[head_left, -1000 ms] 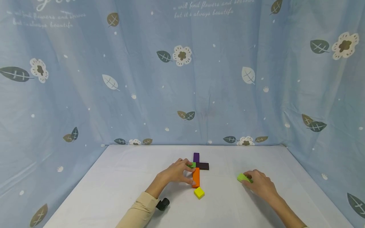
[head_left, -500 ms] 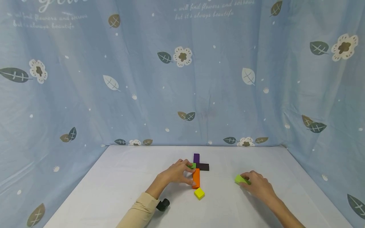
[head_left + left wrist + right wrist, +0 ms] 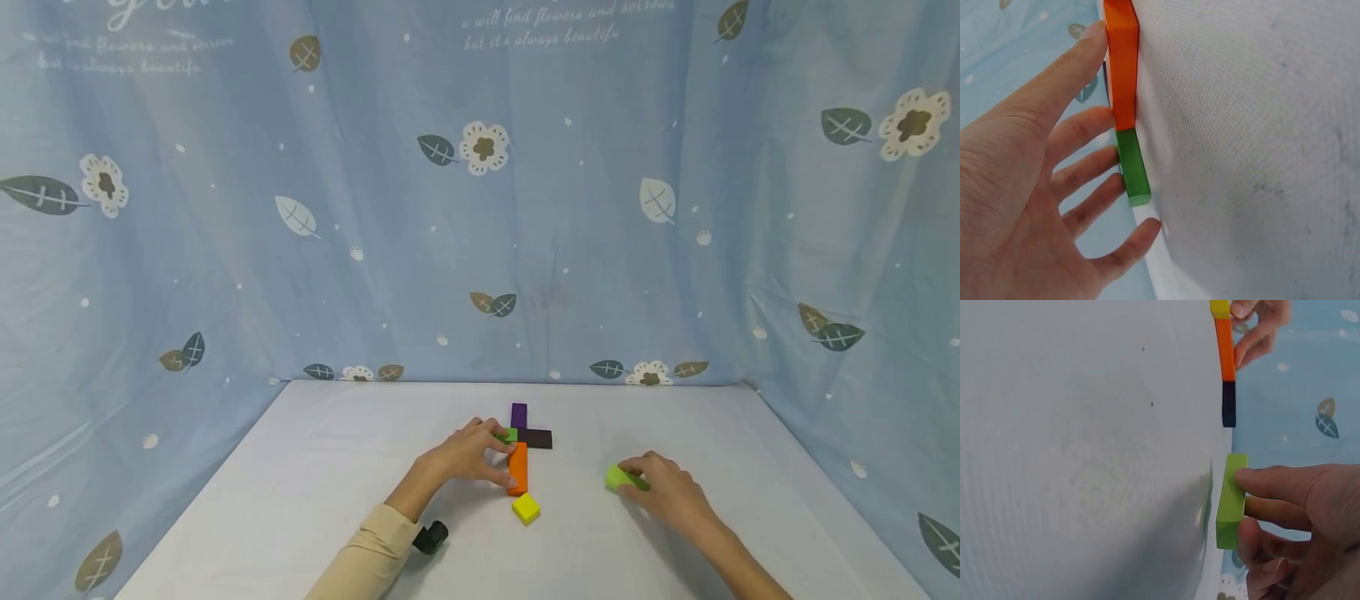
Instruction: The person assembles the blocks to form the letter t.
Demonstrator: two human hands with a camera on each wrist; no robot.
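Observation:
My left hand (image 3: 461, 454) rests at the left side of the orange block (image 3: 518, 468) and the green block (image 3: 512, 435). In the left wrist view its thumb and index finger touch the orange block, while other fingers lie against the green one; the fingers are spread. A purple block (image 3: 519, 415) and a black block (image 3: 536, 438) join these in a cross shape. At the near end of the orange block sits a yellow block (image 3: 527, 508), turned cornerwise. Over to the right, my right hand (image 3: 670, 492) pinches a light green block (image 3: 1232, 500) between thumb and fingers.
The blocks lie on a white-covered table (image 3: 300, 475). Beside the left sleeve is a small black object (image 3: 431, 537), partly hidden by the cuff. A blue patterned curtain (image 3: 375, 208) encloses the back and both sides.
My right hand has moved left toward the cross of blocks, carrying the light green block. The left hand has kept its place on the blocks.

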